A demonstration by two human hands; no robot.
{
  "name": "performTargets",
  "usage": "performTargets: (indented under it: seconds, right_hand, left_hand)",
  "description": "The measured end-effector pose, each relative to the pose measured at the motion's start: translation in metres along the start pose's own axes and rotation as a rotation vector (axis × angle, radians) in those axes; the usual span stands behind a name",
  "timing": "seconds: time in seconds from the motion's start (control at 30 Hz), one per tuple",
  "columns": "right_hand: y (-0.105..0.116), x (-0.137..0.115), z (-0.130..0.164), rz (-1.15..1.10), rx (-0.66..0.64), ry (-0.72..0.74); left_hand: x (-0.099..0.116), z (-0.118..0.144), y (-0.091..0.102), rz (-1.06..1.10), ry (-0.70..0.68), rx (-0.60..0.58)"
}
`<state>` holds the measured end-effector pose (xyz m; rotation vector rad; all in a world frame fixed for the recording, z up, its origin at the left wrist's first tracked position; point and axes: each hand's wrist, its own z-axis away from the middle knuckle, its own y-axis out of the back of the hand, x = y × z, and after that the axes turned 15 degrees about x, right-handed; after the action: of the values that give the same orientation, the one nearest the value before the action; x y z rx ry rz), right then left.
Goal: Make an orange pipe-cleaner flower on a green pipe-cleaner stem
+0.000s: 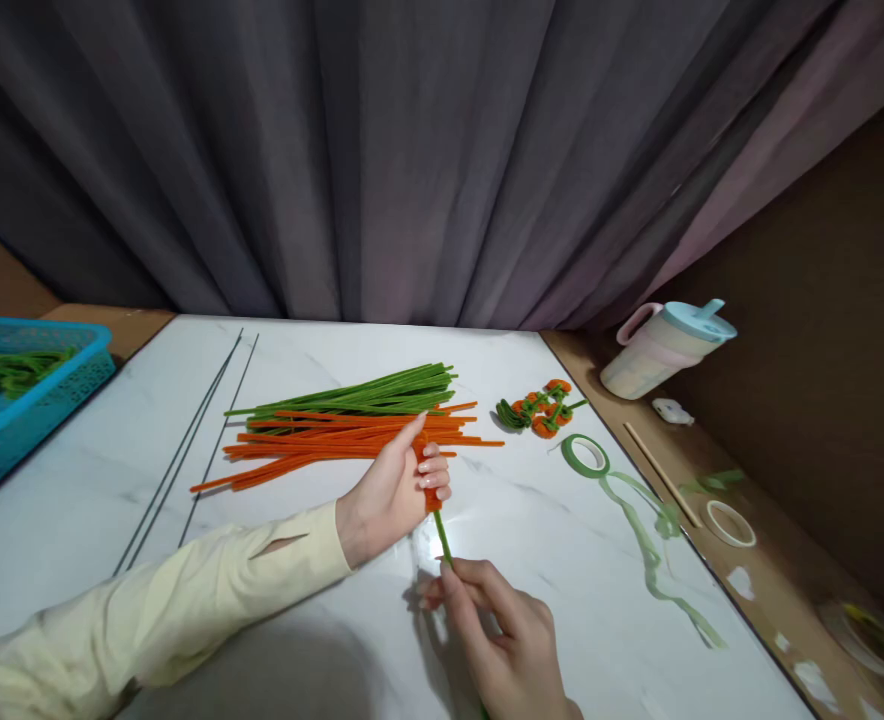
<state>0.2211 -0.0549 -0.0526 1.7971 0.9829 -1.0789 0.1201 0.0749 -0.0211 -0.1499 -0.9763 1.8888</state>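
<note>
My left hand (pixel 391 492) is closed around an orange pipe-cleaner piece (pixel 432 498), mostly hidden by the fingers. From its lower end comes a green pipe-cleaner stem (pixel 443 537). My right hand (pixel 506 635) pinches that stem between thumb and forefinger, below the left hand. Just beyond the left hand lie loose orange pipe cleaners (pixel 322 443), with a bundle of green pipe cleaners (pixel 382 388) behind them. To the right is a small cluster of orange and green pipe-cleaner shapes (pixel 547 412).
A roll of green tape (pixel 584 456) trails a loose strip on the white marbled tabletop (pixel 322 620). Thin dark wires (pixel 200 412) lie at left, beside a blue basket (pixel 59 385). Along the right edge are a lidded cup (pixel 656 355), a wooden stick (pixel 659 470) and a white ring (pixel 731 523).
</note>
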Motion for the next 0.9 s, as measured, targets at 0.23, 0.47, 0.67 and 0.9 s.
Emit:
performTargets:
  seconds: [0.23, 0.47, 0.67, 0.9]
  right_hand:
    - [-0.001, 0.002, -0.004, -0.005, 0.02, -0.144]
    - [-0.002, 0.007, -0.012, 0.037, 0.041, -0.175]
    - [-0.003, 0.006, -0.013, 0.083, -0.152, -0.292]
    - [-0.009, 0.007, -0.01, -0.196, -0.269, -0.627]
  left_hand:
    - [-0.009, 0.001, 0.0, -0.076, 0.048, -0.057]
    - [-0.015, 0.004, 0.001, -0.172, 0.11, -0.14]
    - [0.001, -0.002, 0.002, -0.199, 0.0, -0.199]
    - [-0.002, -0.006, 0.006, -0.221, -0.011, -0.188]
